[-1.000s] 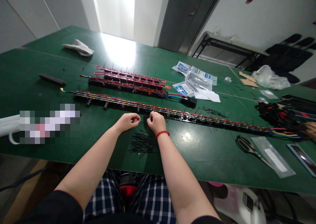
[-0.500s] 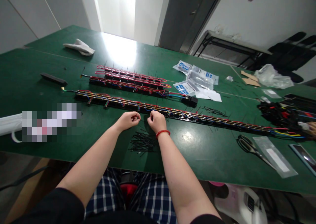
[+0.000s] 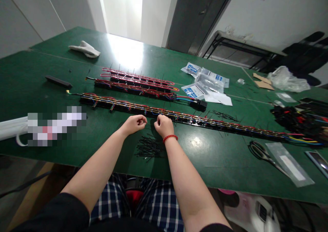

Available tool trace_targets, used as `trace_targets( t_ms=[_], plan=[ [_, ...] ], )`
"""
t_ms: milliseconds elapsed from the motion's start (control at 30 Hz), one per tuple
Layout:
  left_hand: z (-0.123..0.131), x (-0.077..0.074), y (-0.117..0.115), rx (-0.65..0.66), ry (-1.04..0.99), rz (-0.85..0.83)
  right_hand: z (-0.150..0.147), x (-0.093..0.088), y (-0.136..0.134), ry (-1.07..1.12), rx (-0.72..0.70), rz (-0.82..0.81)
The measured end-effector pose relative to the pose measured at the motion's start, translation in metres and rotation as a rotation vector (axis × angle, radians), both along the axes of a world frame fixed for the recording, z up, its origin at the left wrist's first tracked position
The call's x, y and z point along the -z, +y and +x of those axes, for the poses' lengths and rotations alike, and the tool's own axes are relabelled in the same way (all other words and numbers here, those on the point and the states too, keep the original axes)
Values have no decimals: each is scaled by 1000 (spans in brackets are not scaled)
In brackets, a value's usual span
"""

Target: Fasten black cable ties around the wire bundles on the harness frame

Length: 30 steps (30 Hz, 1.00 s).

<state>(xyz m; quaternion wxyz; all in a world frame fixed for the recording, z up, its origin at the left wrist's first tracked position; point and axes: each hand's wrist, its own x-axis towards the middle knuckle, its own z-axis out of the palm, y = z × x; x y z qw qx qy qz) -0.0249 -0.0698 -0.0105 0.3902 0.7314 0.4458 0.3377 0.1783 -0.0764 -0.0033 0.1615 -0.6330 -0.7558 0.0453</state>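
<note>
My left hand (image 3: 134,124) is closed in a pinch just in front of a long black strip with wires (image 3: 194,119) running along it. What its fingertips hold, if anything, is too small to make out. Beside it on the right, my right hand (image 3: 164,125), with a red bead bracelet (image 3: 170,138) at the wrist, is also closed, fingers curled, their contents hidden. A small gap separates the two hands. A pile of thin black ties (image 3: 148,146) lies on the green table (image 3: 102,157) below them. Red, yellow and blue wires run along the strip.
Behind lie shorter strips with looped red wires (image 3: 138,83) and plastic packets (image 3: 205,82). Scissors (image 3: 266,157), a clear bag (image 3: 290,163) and a phone (image 3: 317,163) lie at right, near a black cable bundle (image 3: 289,119). A white cloth (image 3: 85,49) and dark bar (image 3: 58,81) lie at left.
The whole view has shifted slightly, with things appearing a little further right. Both hands keep nearly the same pose and place before the long strip.
</note>
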Motion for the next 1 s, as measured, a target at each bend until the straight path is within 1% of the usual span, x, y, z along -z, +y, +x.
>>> trace_targets(
  t_ms=[733, 1000],
  plan=[
    [1, -2, 1, -20, 17, -31, -1, -2, 0, 4, 1, -5],
    [1, 0, 2, -12, 21, -40, 0, -1, 0, -2, 4, -3]
  ],
)
